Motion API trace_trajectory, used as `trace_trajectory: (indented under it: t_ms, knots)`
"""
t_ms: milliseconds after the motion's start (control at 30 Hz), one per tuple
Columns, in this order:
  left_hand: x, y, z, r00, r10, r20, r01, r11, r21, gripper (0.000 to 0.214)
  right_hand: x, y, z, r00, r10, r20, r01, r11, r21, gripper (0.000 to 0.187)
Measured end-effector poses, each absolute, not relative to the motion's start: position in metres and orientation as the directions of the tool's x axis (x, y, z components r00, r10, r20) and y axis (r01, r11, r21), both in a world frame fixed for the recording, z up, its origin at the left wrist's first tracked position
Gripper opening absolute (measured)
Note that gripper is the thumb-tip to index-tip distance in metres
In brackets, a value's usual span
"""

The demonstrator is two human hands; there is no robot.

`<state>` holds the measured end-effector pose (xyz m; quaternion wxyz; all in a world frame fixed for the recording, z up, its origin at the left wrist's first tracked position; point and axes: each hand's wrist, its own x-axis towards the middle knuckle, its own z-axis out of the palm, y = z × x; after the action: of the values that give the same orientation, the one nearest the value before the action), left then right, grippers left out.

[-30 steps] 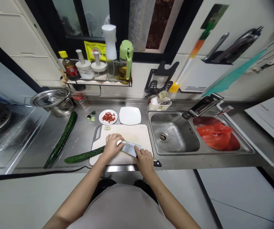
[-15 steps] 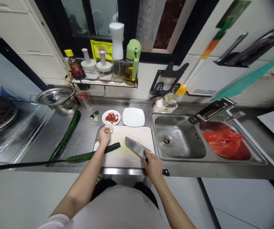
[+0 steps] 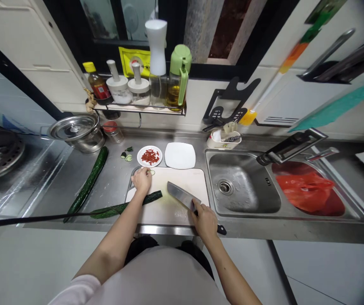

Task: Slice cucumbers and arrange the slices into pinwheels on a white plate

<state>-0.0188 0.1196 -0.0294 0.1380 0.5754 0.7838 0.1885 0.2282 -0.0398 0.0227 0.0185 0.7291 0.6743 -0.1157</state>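
My right hand (image 3: 205, 221) grips the black handle of a cleaver (image 3: 182, 195), its blade lying over the right part of the white cutting board (image 3: 182, 218). At the board's upper left, my left hand (image 3: 142, 180) is closed, fingertips pinched on a cucumber slice that they mostly hide. Another pale cucumber slice (image 3: 152, 172) lies beside the fingertips. Under my left forearm a cut cucumber (image 3: 153, 197) rests across the board's left edge, its cut end pointing right. Just behind the board stand a plate of chopped red pieces (image 3: 140, 162) and a white square plate (image 3: 180, 156).
A whole cucumber (image 3: 88, 184) lies on the counter at left, near a lidded steel pot (image 3: 89, 142). Cucumber scraps (image 3: 126, 155) sit behind the board. To the right is the sink (image 3: 245, 186) with a red bag (image 3: 309, 190). A seasoning rack (image 3: 144, 109) hangs above.
My left hand has moved slightly right over the small slices, so fewer of them show. The cleaver stays in my right hand, nearly still. The whole view has shifted a little.
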Motion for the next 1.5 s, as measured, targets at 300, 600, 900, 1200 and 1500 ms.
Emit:
trace_trajectory:
  t_ms: [300,600,900,1200,1500]
  knots:
    - [-0.022,0.118,-0.025,-0.307,0.951,-0.015,0.835,0.277,0.476,0.02,0.225,-0.038,0.023,0.09,0.971,-0.223,0.974,-0.132,-0.186,0.044]
    - [-0.042,0.073,-0.023,-0.29,0.953,0.086,0.673,0.139,0.726,0.026,0.217,-0.033,0.023,0.174,0.932,-0.317,0.881,-0.291,-0.373,0.032]
    - [-0.042,0.026,-0.025,0.111,0.976,0.185,0.786,-0.2,0.585,0.02,0.192,-0.021,0.031,0.023,0.923,-0.384,0.891,-0.193,-0.412,0.027]
    - [-0.04,0.022,-0.027,0.215,0.948,0.235,0.764,-0.313,0.565,0.02,0.175,-0.022,0.044,-0.037,0.903,-0.429,0.897,-0.159,-0.412,0.031]
    - [-0.035,0.023,-0.037,0.293,0.906,0.304,0.735,-0.417,0.535,0.022,0.156,-0.026,0.053,-0.074,0.857,-0.509,0.94,-0.111,-0.323,0.031]
